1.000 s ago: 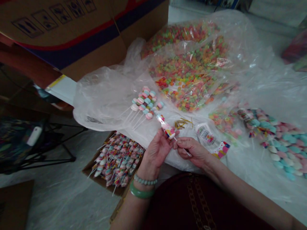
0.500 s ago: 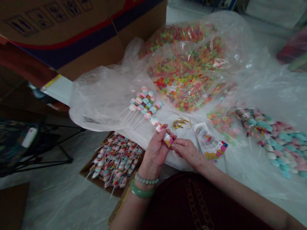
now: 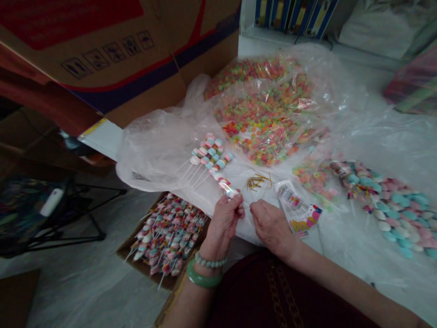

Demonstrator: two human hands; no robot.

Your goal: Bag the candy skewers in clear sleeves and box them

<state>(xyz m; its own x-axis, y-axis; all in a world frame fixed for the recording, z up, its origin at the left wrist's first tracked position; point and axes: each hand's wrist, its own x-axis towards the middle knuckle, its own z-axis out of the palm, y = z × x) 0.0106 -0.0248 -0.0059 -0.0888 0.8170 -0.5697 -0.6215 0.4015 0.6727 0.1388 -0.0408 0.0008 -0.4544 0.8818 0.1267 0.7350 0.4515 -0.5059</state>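
The left hand (image 3: 223,223) was positioned at lower centre of the frame, fingers curled closed, with the left forearm (image 3: 182,305) rising from the bottom edge. The right hand (image 3: 272,228) was just beside it, not touching, knuckles upward, fingers curled inward, and the right forearm (image 3: 341,282) extended from the lower right.

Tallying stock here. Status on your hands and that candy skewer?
Left hand gripping cellophane-wrapped candy skewer. Right hand beside it, grip unclear. Gold twist ties lying just ahead.

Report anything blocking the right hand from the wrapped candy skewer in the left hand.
Nothing visible blocks it: only a gap separates the right hand from the wrapped candy skewer held in the left hand.
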